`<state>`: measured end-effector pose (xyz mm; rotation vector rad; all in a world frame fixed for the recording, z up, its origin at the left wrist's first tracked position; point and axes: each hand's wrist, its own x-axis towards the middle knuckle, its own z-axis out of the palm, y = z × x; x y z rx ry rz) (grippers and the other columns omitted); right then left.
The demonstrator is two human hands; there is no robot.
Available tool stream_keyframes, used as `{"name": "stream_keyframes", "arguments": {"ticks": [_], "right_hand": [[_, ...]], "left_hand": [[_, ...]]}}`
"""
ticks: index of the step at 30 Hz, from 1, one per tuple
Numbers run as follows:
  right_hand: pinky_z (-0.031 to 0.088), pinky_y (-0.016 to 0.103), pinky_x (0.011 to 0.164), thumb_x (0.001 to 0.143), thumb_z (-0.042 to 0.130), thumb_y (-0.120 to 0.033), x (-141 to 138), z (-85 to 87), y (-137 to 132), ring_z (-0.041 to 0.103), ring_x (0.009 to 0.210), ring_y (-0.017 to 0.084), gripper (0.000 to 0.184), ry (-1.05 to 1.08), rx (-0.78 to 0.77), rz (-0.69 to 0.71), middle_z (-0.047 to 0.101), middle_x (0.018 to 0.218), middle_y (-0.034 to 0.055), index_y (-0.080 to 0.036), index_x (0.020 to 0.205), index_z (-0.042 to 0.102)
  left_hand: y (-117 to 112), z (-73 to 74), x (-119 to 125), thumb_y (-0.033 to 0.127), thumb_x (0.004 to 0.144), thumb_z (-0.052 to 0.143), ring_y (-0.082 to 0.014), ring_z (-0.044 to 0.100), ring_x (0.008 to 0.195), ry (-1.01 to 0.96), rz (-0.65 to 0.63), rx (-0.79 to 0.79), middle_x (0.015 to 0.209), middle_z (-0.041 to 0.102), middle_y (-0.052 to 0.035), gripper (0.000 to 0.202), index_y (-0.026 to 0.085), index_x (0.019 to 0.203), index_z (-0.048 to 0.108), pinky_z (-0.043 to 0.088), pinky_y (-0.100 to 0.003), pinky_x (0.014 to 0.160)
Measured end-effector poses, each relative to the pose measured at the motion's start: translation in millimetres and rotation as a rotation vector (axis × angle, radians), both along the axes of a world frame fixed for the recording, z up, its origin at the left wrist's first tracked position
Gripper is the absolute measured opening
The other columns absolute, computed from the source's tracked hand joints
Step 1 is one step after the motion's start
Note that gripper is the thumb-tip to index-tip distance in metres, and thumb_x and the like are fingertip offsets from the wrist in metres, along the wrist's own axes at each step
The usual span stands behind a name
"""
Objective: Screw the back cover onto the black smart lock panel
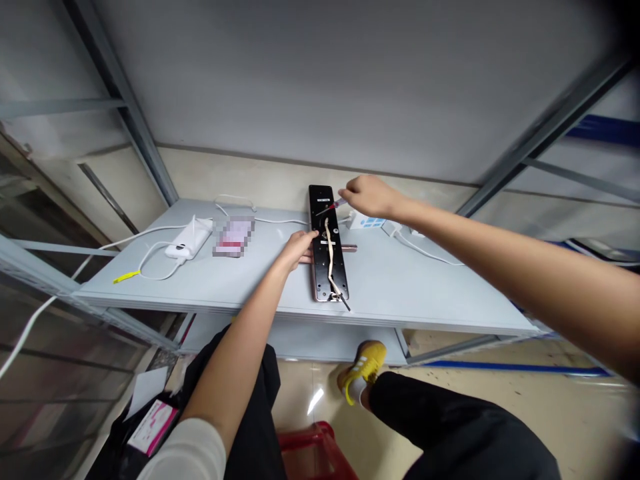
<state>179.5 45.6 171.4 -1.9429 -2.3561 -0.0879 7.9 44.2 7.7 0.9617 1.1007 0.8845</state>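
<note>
A long black door lock panel (323, 267) with a handle (349, 248) jutting out on its right lies on the grey shelf. Its back faces up, showing screw holes, small labels and a pale cable (330, 257) that runs down to the near end. My left hand (299, 250) grips the panel's left edge, thumb on top and fingers at the side. In my right hand (367, 195) is a thin screwdriver (331, 207), held by its reddish, partly see-through handle. The shaft points left over the upper part of the panel; whether the tip touches cannot be made out.
White power bank (190, 239) with cables and a blurred-out phone-like item (234, 236) lie on the left of the shelf (265, 283). A white-and-blue power strip (367, 221) sits behind on the right. Metal uprights (145, 153) frame both sides. A red stool (315, 453) stands below.
</note>
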Motion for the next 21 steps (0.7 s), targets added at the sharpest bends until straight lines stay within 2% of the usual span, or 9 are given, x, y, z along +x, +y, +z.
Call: {"name": "stream_keyframes", "arguments": {"ticks": [2, 4, 6, 8, 11, 14, 18, 21], "right_hand": [[0.045, 0.036, 0.075, 0.109, 0.047, -0.037, 21, -9.2, -12, 0.069, 0.081, 0.026, 0.042, 0.166, 0.048, -0.041, 0.075, 0.083, 0.0142, -0.015, 0.086, 0.074], [0.042, 0.035, 0.069, 0.107, 0.051, -0.039, 41, -26.0, -27, 0.061, 0.067, 0.023, 0.039, 0.357, 0.073, -0.098, 0.064, 0.065, 0.0068, -0.020, 0.077, 0.066], [0.040, 0.034, 0.064, 0.102, 0.058, -0.035, 58, -50.1, -42, 0.054, 0.057, 0.019, 0.032, 0.606, 0.074, -0.160, 0.055, 0.054, 0.0012, -0.022, 0.072, 0.061], [0.037, 0.032, 0.056, 0.090, 0.068, -0.029, 70, -79.4, -56, 0.048, 0.049, 0.017, 0.019, 0.997, 0.019, -0.236, 0.051, 0.049, -0.0027, -0.022, 0.073, 0.062], [0.035, 0.029, 0.048, 0.083, 0.070, -0.032, 80, -124.1, -72, 0.044, 0.044, 0.014, 0.018, 1.212, -0.021, -0.264, 0.047, 0.050, -0.0052, -0.024, 0.072, 0.058], [0.033, 0.027, 0.044, 0.079, 0.071, -0.039, 82, -160.5, -82, 0.039, 0.042, 0.011, 0.022, 1.410, -0.061, -0.274, 0.041, 0.052, -0.0082, -0.025, 0.071, 0.055], [0.032, 0.024, 0.044, 0.076, 0.077, -0.041, 84, -191.3, -89, 0.035, 0.044, 0.008, 0.028, 1.632, -0.057, -0.257, 0.037, 0.054, -0.0107, -0.025, 0.074, 0.054], [0.031, 0.023, 0.045, 0.074, 0.083, -0.040, 88, -203.3, -92, 0.034, 0.045, 0.007, 0.030, 1.743, -0.019, -0.239, 0.035, 0.054, -0.0124, -0.024, 0.078, 0.058]], "left_hand": [[1, 0.7, 3, 0.037, 0.110, 0.061, -0.0138, 0.063, 0.055, 0.006, 0.019, 0.002, 0.069, 0.062, 0.0034, 0.021, 0.022, 0.097, 0.055, 0.058, -0.027, 0.065], [3, 0.4, 5, 0.038, 0.111, 0.060, -0.0133, 0.062, 0.054, 0.011, 0.040, 0.008, 0.068, 0.061, 0.0040, 0.021, 0.023, 0.098, 0.055, 0.057, -0.026, 0.064], [4, -0.7, 6, 0.038, 0.110, 0.061, -0.0132, 0.061, 0.053, 0.015, 0.057, 0.017, 0.069, 0.060, 0.0042, 0.020, 0.023, 0.098, 0.055, 0.056, -0.026, 0.063], [5, -1.9, 7, 0.037, 0.109, 0.062, -0.0130, 0.059, 0.052, 0.022, 0.072, 0.028, 0.069, 0.060, 0.0043, 0.019, 0.023, 0.098, 0.055, 0.055, -0.026, 0.061], [6, -2.9, 7, 0.036, 0.109, 0.061, -0.0125, 0.057, 0.050, 0.042, 0.085, 0.050, 0.070, 0.059, 0.0043, 0.019, 0.022, 0.097, 0.056, 0.051, -0.025, 0.057], [5, -3.1, 7, 0.037, 0.110, 0.060, -0.0132, 0.060, 0.053, 0.077, 0.083, 0.078, 0.072, 0.060, 0.0032, 0.021, 0.021, 0.097, 0.058, 0.051, -0.025, 0.057], [5, -5.3, 6, 0.042, 0.107, 0.066, -0.0160, 0.064, 0.059, 0.172, 0.091, 0.137, 0.072, 0.062, 0.0014, 0.027, 0.021, 0.091, 0.059, 0.054, -0.027, 0.064], [6, -6.9, 2, 0.037, 0.102, 0.073, -0.0199, 0.070, 0.075, 0.396, 0.196, 0.363, 0.080, 0.067, -0.0006, 0.017, 0.023, 0.098, 0.063, 0.056, -0.028, 0.075]]}}
